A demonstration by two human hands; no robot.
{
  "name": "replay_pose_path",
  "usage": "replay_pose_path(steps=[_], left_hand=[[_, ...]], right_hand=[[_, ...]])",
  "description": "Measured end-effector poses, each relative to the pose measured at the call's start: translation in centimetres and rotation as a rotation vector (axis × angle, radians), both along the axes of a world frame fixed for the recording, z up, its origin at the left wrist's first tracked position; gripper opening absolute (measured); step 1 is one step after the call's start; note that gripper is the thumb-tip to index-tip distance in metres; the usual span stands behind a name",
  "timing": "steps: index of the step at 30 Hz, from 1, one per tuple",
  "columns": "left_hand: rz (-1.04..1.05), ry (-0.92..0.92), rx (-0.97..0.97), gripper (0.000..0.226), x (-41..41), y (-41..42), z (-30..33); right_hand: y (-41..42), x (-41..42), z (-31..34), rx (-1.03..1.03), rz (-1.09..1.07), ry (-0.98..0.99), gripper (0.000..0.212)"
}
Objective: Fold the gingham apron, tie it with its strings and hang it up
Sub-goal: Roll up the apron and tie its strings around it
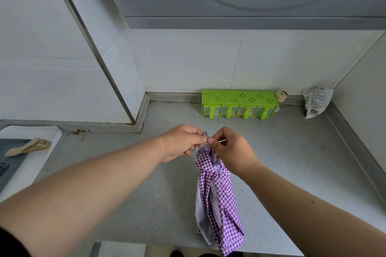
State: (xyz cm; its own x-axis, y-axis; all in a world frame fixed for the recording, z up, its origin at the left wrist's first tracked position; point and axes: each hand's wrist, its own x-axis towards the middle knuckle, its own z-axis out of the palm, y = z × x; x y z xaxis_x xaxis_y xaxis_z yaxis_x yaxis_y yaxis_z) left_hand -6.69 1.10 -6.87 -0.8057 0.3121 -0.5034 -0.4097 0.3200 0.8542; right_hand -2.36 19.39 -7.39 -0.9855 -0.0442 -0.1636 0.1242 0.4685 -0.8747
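Gingham apron [217, 198]: folded narrow, tied, held above the grey bench [292, 152] at centre. Its top loop was pinched by left hand [179, 142] and right hand [231, 148].

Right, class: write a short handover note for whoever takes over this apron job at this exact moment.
Left hand: pinching the apron's strings at the top.
Right hand: pinching the same strings.
Gingham apron: folded into a long narrow bundle, hanging over the counter, with a band round its upper part.
Done: folding, wrapping.
Left: finish the tie, then hang it; no hook is in view.
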Motion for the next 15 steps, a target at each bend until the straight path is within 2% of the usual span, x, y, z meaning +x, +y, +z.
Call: replay_pose_path(steps=[6,10,15], left_hand=[[0.141,0.058,-0.085,0.015,-0.8,-0.5,-0.3],[0.085,0.172,-0.298,0.014,-1.1,-1.1,0.0],[0.05,0.297,-0.455,0.014,-1.4,-1.2,0.0]], right_hand=[[0.2,0.4,0.2,-0.089,0.008,-0.085,0.011],[0.4,0.5,0.4,-0.111,0.049,-0.125,0.01],[0.2,0.6,0.2,-0.121,0.109,-0.199,0.011]])
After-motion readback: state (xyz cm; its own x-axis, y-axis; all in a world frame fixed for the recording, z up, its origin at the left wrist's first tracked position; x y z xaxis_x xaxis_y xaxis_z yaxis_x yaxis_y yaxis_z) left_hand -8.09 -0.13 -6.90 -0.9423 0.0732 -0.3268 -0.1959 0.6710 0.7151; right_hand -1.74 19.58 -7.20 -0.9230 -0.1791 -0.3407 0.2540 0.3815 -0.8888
